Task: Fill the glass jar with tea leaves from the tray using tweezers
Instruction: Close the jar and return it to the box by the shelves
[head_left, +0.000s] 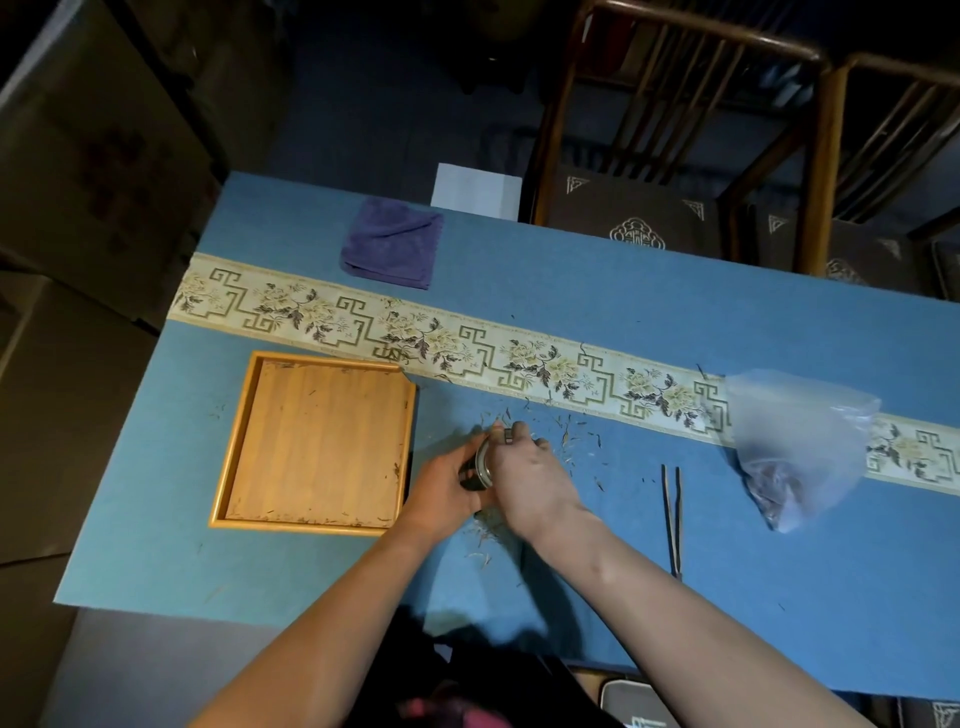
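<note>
Leftmost, the wooden tray (317, 441) lies nearly bare on the blue table (156, 493). Just right, the left hand (447, 488) grips the glass jar (483, 465); the right hand (530, 478) curls over its top. Loose tea leaves (571, 441) surround them. Tweezers (671, 519) lie untouched, then a plastic bag (800, 441).

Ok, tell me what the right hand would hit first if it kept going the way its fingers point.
The right hand points away and slightly left; beyond the scattered tea leaves, it would likely first meet the floral runner.
</note>
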